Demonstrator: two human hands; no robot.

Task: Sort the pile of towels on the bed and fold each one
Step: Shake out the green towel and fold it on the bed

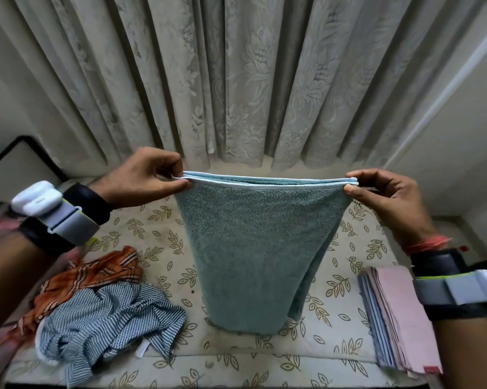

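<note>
Cream bedding printed with olive leaves covered the bed [236,369]. Nearest the camera on its left side lay a crumpled blue-and-white striped cloth [110,318], tangled against a rumpled orange striped cloth [96,272], neither yet folded. On the near right sat a neat stack of folded pink and pale-blue cloths [399,318], its long edge running along the bed's side. Between them, a little farther off, hung the thick teal terry towel with white trim [250,248], doubled so that its two trimmed edges met at the top. Its lower fold came down to the bedding, though whether it touched could not be told. The left hand [147,175] pinched one top corner between thumb and fingertips and the right hand [388,192] pinched the other, with the edge drawn taut between them. Behind everything fell a pale pleated curtain with a floral pattern [250,80]. The main risk appeared to lie in the grip: these were light fingertip pinches on two layers of heavy terry, so the rear layer could slip out of either pinch and the edges fall out of line, leaving a skewed fold. If the towel were lowered too far left it could land on the unsorted heap; too far right, it could knock the finished stack askew. A slack bottom fold could also bunch on the bedding as the towel was laid down.
</note>
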